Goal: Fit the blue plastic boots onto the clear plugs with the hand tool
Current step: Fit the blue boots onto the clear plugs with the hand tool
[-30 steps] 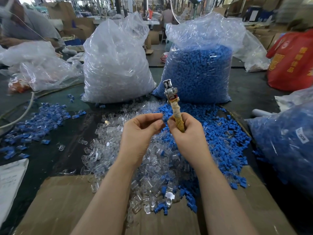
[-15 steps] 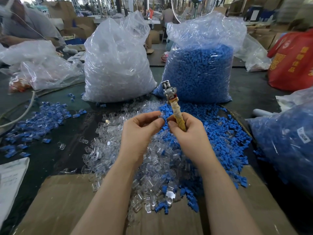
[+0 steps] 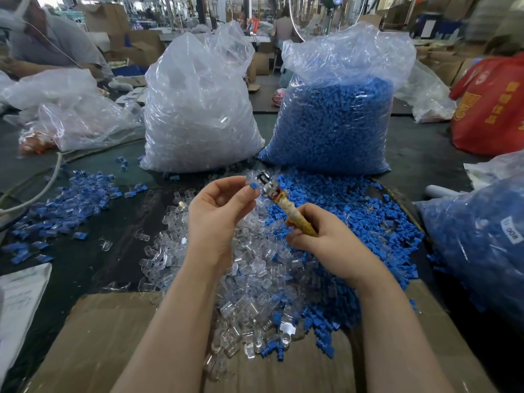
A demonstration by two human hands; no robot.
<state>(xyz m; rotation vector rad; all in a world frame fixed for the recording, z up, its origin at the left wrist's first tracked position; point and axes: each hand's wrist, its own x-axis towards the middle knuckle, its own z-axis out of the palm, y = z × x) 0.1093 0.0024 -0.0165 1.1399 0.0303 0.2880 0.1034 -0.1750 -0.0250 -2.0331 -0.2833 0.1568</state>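
Head view: left hand point(image 3: 217, 214) pinches a blue boot point(image 3: 253, 186) at its fingertips, touching the metal tip of the hand tool point(image 3: 286, 205). Right hand point(image 3: 320, 239) grips the tool's taped handle, tool tilted up to the left. Below lie loose clear plugs point(image 3: 249, 279) and blue boots point(image 3: 354, 222); behind stand 2 bags, clear-plug bag point(image 3: 198, 109) and blue-boot bag point(image 3: 334, 123).

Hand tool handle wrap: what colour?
Yellowish tan, with a metal silver head; the hand tool is gripped by the right hand, seen in the head view.
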